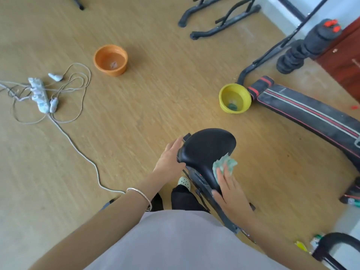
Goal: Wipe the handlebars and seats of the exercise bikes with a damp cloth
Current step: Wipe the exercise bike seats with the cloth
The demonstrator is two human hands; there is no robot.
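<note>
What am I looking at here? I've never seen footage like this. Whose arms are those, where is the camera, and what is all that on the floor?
There is no machine: the single camera sits on a person's head, looking forward and down, so the arms are that person's own. The black shape in the middle is an exercise bike seat. The left hand rests open against the seat's side, seemingly to steady it. The right hand presses a pale green cloth flat against the seat's other edge, wiping it. On the wooden floor stand an orange bowl and a yellow bowl, both apparently holding water. A power strip with loose cables lies on the left, and a black padded bench on the right.
</note>
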